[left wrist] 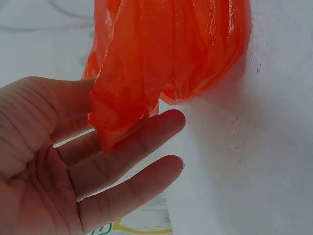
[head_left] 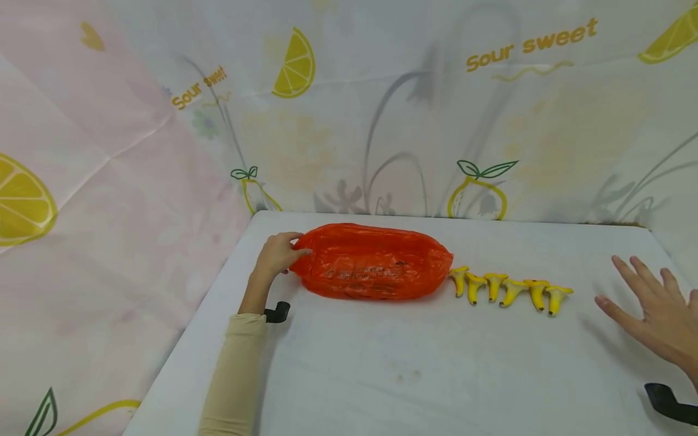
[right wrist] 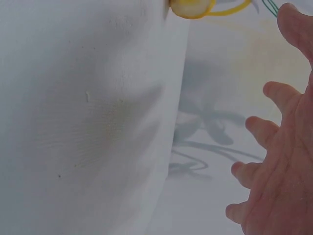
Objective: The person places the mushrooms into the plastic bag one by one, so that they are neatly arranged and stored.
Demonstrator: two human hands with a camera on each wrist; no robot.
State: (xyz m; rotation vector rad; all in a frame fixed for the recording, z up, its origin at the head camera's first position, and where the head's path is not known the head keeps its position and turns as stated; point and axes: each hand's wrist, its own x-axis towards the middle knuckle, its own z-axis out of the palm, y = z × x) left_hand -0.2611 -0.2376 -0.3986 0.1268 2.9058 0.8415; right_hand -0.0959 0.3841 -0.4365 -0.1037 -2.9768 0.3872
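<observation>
A red-orange plastic bag (head_left: 376, 263), puffed and elongated with dark print on its front, lies across the back middle of the table. My left hand (head_left: 277, 253) pinches its left end between thumb and fingers. In the left wrist view, the gathered tip of the bag (left wrist: 127, 93) hangs over the fingers of my left hand (left wrist: 98, 161), the lower ones extended. My right hand (head_left: 657, 309) is held over the right side of the table with its fingers spread, holding nothing. The right wrist view shows this right hand (right wrist: 281, 161) at the edge, palm visible.
Several yellow chanterelle-shaped mushrooms (head_left: 512, 292) stand in a row right of the bag, the leftmost close to its tip. The white table (head_left: 414, 375) ends at a printed cloth backdrop (head_left: 349, 121) with lemon drawings. Black wrist straps (head_left: 278, 312) show on the arms.
</observation>
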